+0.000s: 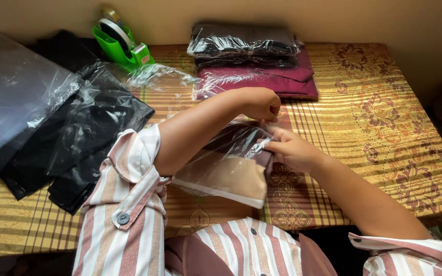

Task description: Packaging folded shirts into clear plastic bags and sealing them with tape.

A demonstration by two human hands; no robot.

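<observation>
A clear plastic bag (226, 168) with a folded brown and tan garment inside lies in front of me on the patterned cloth. My left hand (263, 104) reaches across from the left, fist closed at the bag's upper right corner. My right hand (291, 148) pinches the bag's right edge, where dark brown fabric shows at the opening. Both hands grip the same end of the bag.
A stack of bagged dark and maroon garments (254, 59) sits at the back. A green tape dispenser (121, 46) stands back left. Loose clear bags (16, 92) and black garments (78, 138) cover the left side. The table (384, 128) wears a gold striped floral cloth.
</observation>
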